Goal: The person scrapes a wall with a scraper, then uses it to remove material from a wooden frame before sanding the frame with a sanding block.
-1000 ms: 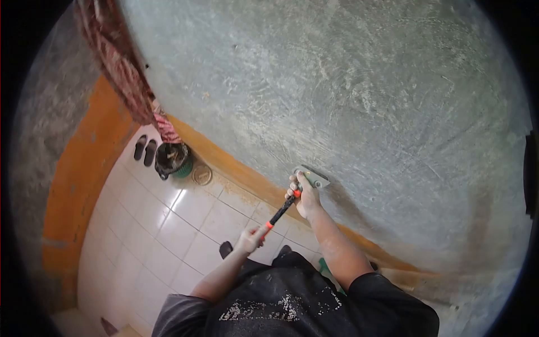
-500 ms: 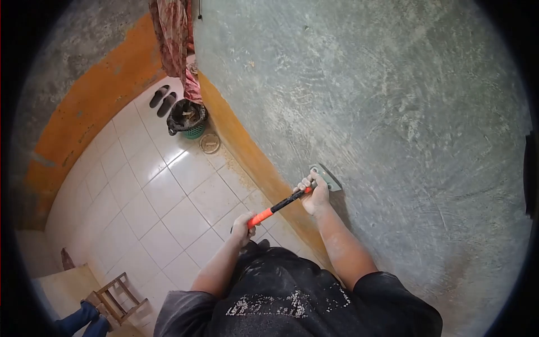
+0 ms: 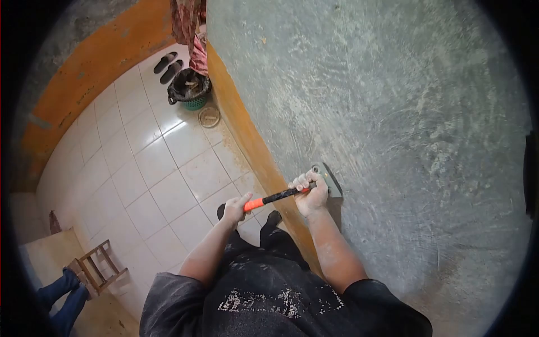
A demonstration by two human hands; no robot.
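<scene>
A long-handled scraper (image 3: 278, 196) with a black and orange handle lies across in front of me, its flat head against the grey wall (image 3: 404, 129). My right hand (image 3: 312, 195), coated in pale dust, wraps round the shaft close to the head. Toward the orange end of the handle, my left hand (image 3: 235, 211) is closed, also dusty. The far edge of the scraper's head shows past my right hand; the rest is partly hidden by the fingers.
An orange band (image 3: 247, 126) runs along the wall's foot. On the tiled floor (image 3: 168, 191) are a green basket (image 3: 195, 104) with a black liner, a round lid-like object (image 3: 209, 117) and dark slippers (image 3: 168, 67). A wooden stool (image 3: 101, 267) and a person's jeans (image 3: 70, 303) are at lower left.
My left hand and the orange end have risen in view, so the handle lies flatter. The head stays at the wall. The view has shifted, showing my feet.
</scene>
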